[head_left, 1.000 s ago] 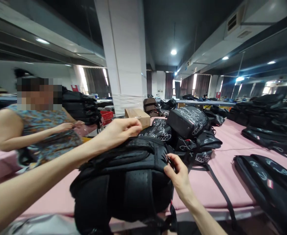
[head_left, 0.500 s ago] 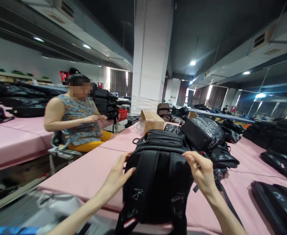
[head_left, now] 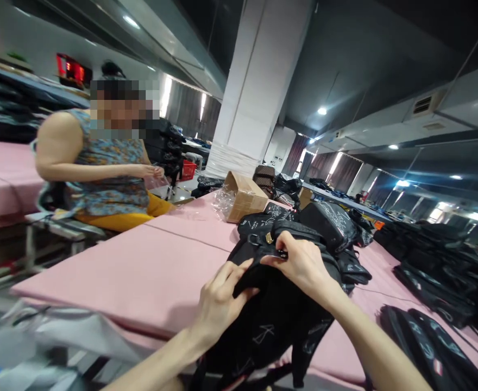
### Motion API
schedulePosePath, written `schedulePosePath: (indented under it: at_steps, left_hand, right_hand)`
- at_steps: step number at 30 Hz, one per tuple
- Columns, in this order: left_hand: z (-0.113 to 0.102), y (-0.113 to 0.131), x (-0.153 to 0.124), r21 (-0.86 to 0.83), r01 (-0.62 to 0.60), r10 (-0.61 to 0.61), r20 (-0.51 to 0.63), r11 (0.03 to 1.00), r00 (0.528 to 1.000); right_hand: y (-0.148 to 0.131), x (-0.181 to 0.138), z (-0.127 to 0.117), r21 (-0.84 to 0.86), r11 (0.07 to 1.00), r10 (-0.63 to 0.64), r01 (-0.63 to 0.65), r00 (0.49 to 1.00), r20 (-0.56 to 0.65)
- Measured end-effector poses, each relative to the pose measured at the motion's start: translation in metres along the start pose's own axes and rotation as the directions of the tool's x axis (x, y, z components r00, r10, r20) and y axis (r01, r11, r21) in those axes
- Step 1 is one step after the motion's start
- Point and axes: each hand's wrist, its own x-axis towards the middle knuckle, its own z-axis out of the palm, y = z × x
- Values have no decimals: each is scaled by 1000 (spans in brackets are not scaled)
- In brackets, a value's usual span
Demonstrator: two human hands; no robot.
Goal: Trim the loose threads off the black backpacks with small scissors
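A black backpack [head_left: 275,315] with white line drawings on its straps stands tilted at the table's near edge, strap side towards me. My left hand [head_left: 222,296] is closed on its upper left edge, thumb on the near face and fingers over the rim. My right hand [head_left: 304,266] pinches the top edge close beside it, near the zipper line; a small dark, shiny piece shows at its fingertips, too small to name. A gold-coloured bit [head_left: 269,237] sits just beyond those fingers. The straps hang down below the near table edge.
The backpack rests on a pink-covered table [head_left: 120,266]. Behind it are an open cardboard box [head_left: 247,198] with clear plastic and more black backpacks [head_left: 328,222]. Flat black bags [head_left: 434,347] lie right. A seated co-worker [head_left: 104,163] handles clear plastic at left.
My right hand has moved left from the backpack's right corner to its top edge near my left hand. The backpack has turned and tilted. My view has shifted right and rolled.
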Motion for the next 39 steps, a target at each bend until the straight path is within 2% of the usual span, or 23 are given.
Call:
schedulePosePath:
  at_steps: [2,5,8,12,13,14,16,18,19,20,21,22,23,25,28,30,33,36,39]
  left_hand:
    - [-6,-1,1,-85,26,-24,31,996,999]
    - [-12,-7,14,-237,194,-182,76,952,980]
    - [-7,-20,38,-292,324,-308,102,900,946]
    - [3,-43,74,-336,396,-304,294,855,906]
    - [3,-47,81,-306,406,-314,308,861,898]
    - [0,-50,85,-249,405,-334,284,880,899]
    - [-10,-48,87,-103,386,-374,123,917,919]
    - [-21,-33,79,-6,306,-305,-89,952,948]
    - [-24,-22,72,21,210,-204,-154,978,967]
    - [-25,-8,65,48,53,-44,-161,997,986]
    - [-23,5,57,76,-133,141,-110,988,984]
    - [-18,18,51,124,-268,277,-60,955,959]
    - [-11,28,46,172,-354,362,-16,919,932]
    - [3,40,41,272,-386,391,37,881,920]
    - [13,37,44,316,-339,329,85,886,940]
    - [8,29,48,289,-352,334,114,890,936]
    - [-7,24,52,258,-410,375,174,875,911]
    - [-14,35,56,278,-457,404,228,845,886]
    - [-2,63,62,325,-555,482,281,766,830]
  right_hand:
    - [4,-4,-1,73,997,27,-25,999,-33]
    - [11,-6,0,304,953,23,-7,999,-47]
    - [17,-6,4,483,876,25,1,999,-46]
    - [19,-6,8,553,833,45,-7,997,-55]
    - [20,-7,7,572,820,47,-10,998,-50]
    - [20,-8,7,590,807,49,-13,998,-44]
    - [22,-11,6,622,782,59,-23,998,-38]
    - [24,-13,7,657,753,77,-38,997,-30]
    - [24,-13,8,676,736,85,-43,996,-29]
    - [24,-12,10,695,718,89,-43,996,-30]
    - [24,-11,12,712,701,90,-36,995,-38]
    - [25,-9,14,727,686,88,-24,995,-51]
    - [26,-7,15,736,677,85,-8,994,-67]
    - [33,-5,13,732,681,71,15,994,-86]
    - [61,-13,1,631,776,88,2,990,-111]
    - [89,-26,-9,532,844,176,-70,973,-151]
    - [120,-47,-14,495,846,327,-198,926,-188]
    - [126,-59,-5,526,827,343,-200,920,-189]
    - [116,-58,3,594,789,314,-160,935,-165]
